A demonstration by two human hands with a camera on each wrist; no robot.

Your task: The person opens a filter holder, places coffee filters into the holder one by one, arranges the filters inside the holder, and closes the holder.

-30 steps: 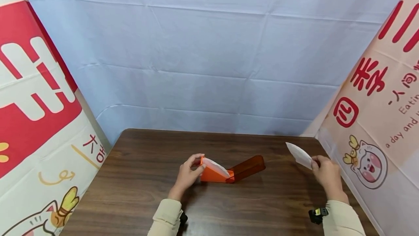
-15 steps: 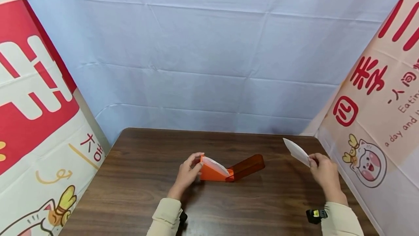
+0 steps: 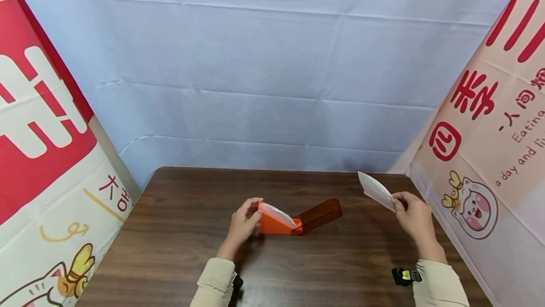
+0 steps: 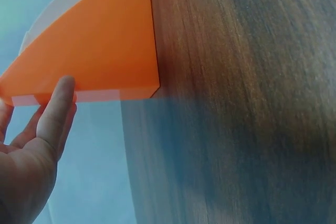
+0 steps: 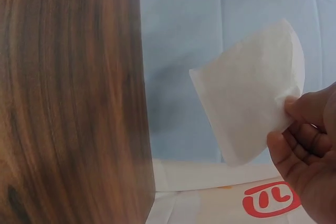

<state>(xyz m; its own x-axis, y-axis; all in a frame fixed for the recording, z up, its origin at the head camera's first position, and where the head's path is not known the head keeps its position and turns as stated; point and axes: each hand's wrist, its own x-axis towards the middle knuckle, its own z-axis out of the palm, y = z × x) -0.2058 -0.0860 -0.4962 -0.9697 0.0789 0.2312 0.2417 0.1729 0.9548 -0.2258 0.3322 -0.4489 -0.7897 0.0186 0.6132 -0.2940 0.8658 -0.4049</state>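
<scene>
My left hand [image 3: 242,224] holds the tall end of an orange wedge-shaped coffee filter holder [image 3: 272,223], thumb on its near side. Inside the holder white filter papers [image 3: 278,214] show along the sloped opening. Its see-through brown lid [image 3: 322,214] is swung open to the right. In the left wrist view the thumb lies against the holder's orange wall [image 4: 110,51], and other fingers reach behind its end. My right hand [image 3: 415,216] pinches a white coffee filter [image 3: 376,190] by one edge, in the air above the table's right side. That cone-shaped filter [image 5: 247,93] looks flat in the right wrist view.
The brown wooden table [image 3: 179,231] carries the holder. A pale blue cloth [image 3: 255,61] hangs behind its back edge. Printed banners stand at the left [image 3: 55,165] and right [image 3: 481,165], the right one near my right hand.
My right hand, with the coffee filter, has moved left and slightly up. The left hand and the holder stay nearly where they were, while the head view has shifted a little.
</scene>
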